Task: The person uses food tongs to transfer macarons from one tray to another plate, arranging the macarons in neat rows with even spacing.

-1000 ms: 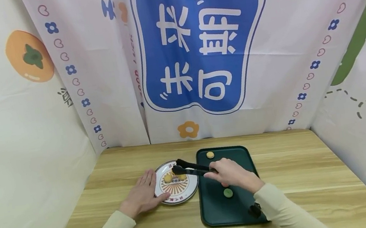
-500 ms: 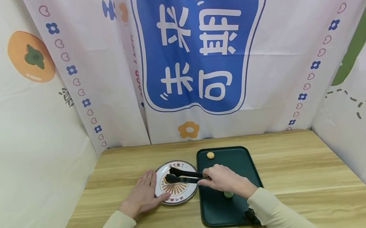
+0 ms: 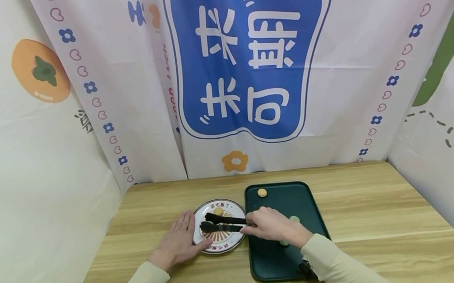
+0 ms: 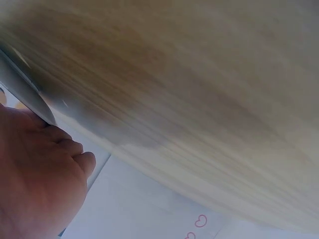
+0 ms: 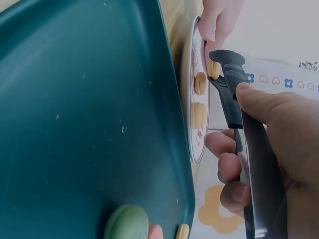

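Observation:
My right hand [image 3: 272, 223] grips black tongs [image 3: 223, 223], their tips over the white plate [image 3: 220, 246]. In the right wrist view a yellow macaron [image 5: 214, 69] sits between the tong tips, above the plate. Two other yellow macarons, a nearer one [image 5: 198, 115] and a middle one [image 5: 200, 83], lie on the plate. In the head view one yellow macaron [image 3: 218, 211] shows behind the tongs, which cover the others. My left hand [image 3: 176, 242] rests at the plate's left rim, fingers straight and thumb spread along the near edge.
A dark green tray [image 3: 272, 267] lies right of the plate, under my right forearm. It bears a yellow macaron [image 3: 262, 193] at its far end, a green macaron [image 5: 127, 221] and a pink one [image 5: 155, 231]. Printed cloth [image 3: 143, 139] walls the wooden table [image 3: 375, 217].
My right hand and the tongs have moved left and a little nearer over the plate, uncovering a yellow macaron behind them. The left hand stays at the rim.

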